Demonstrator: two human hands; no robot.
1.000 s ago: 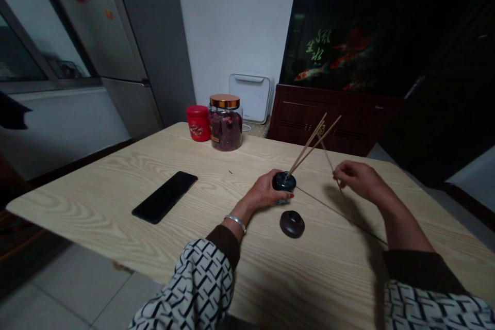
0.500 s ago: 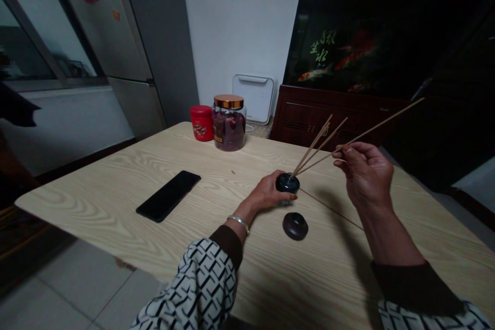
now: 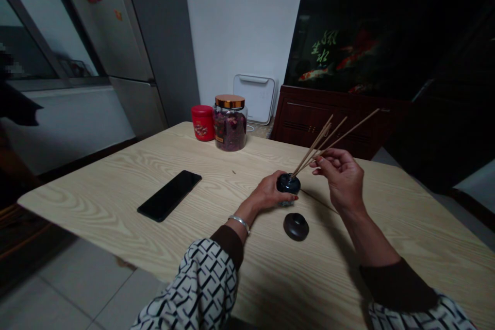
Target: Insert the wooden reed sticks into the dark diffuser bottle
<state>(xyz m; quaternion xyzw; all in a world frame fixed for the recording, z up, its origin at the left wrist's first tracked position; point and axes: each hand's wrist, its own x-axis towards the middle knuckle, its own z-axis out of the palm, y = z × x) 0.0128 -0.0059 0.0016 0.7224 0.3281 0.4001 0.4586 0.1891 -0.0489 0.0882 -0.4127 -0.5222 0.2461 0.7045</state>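
Note:
My left hand (image 3: pixel 270 189) is wrapped round a small dark glass diffuser bottle (image 3: pixel 288 184) standing on the table. Several thin reed sticks (image 3: pixel 312 149) lean to the right out of its neck. My right hand (image 3: pixel 342 175) pinches one reed stick (image 3: pixel 358 125) between thumb and fingers. That stick slants down towards the bottle's mouth; its lower end sits among the others, and I cannot tell how deep. Just in front of the bottle lies a round dark brown cap (image 3: pixel 296 227) with a hole in its middle. Another reed stick (image 3: pixel 319 201) rests on the table, partly hidden by my right hand.
A black phone (image 3: pixel 170 196) lies on the wooden table (image 3: pixel 96 180) at left. Towards the back edge stand a red canister (image 3: pixel 203 124) and a large glass jar (image 3: pixel 230 126) with a copper-coloured lid. Beyond are a fridge (image 3: pixel 170 46) and a fish tank (image 3: pixel 359 31).
My right hand has moved left and slightly down towards the bottle, and the pinched reed stick has shifted with it. My left hand stays round the bottle.

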